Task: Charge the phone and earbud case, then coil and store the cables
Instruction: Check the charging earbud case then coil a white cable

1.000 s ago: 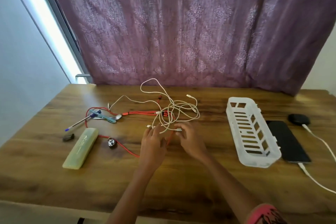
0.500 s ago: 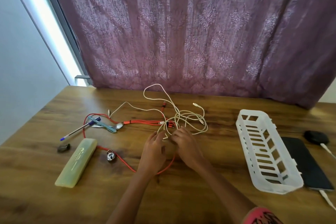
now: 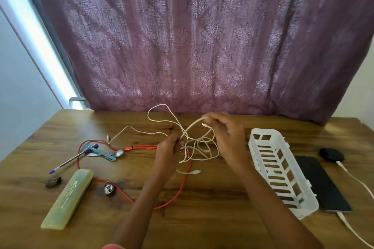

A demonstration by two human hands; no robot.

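A tangle of white cables (image 3: 199, 148) lies mid-table, crossed by a red cable (image 3: 141, 147). My right hand (image 3: 226, 133) is raised above the tangle and pinches a loop of white cable near its plug. My left hand (image 3: 169, 152) grips a strand of the same white cable lower down, at the tangle's left side. At the right a black phone (image 3: 321, 184) lies flat with a white charging cable (image 3: 352, 230) plugged into its near end. Behind it, the black earbud case (image 3: 330, 154) has another white cable (image 3: 356, 178) attached.
A white slotted plastic basket (image 3: 261, 147) stands between the tangle and the phone. On the left lie a pen (image 3: 66, 161), a spoon (image 3: 119, 153), a yellowish case (image 3: 67, 198), a small padlock (image 3: 109, 187) and a dark clip (image 3: 53, 181). A purple curtain (image 3: 202, 36) hangs behind the wooden table (image 3: 202, 218).
My right hand has lifted off the table with a loop of white cable. My left hand has moved up to the tangle and holds a strand. The camera has tilted up slightly.
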